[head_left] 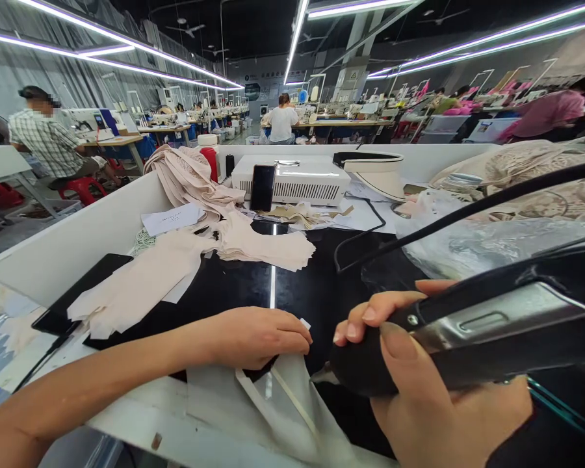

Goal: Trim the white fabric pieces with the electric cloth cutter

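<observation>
My right hand is wrapped round a black corded hand tool with a silver lever plate on its side. The tool's small metal tip points left, close to the edge of a thin whitish fabric piece. Whether tip and fabric touch, I cannot tell. My left hand has its fingers closed on the upper end of that fabric, which hangs over the front edge of the glossy black work surface. A small white bit shows beside the left fingertips.
Stacked beige fabric pieces lie left, near a black tablet-like device. Behind stand a white vented box, a phone and a visor. Clear plastic bags lie right, under the tool's thick cable. Several people sit at machines beyond.
</observation>
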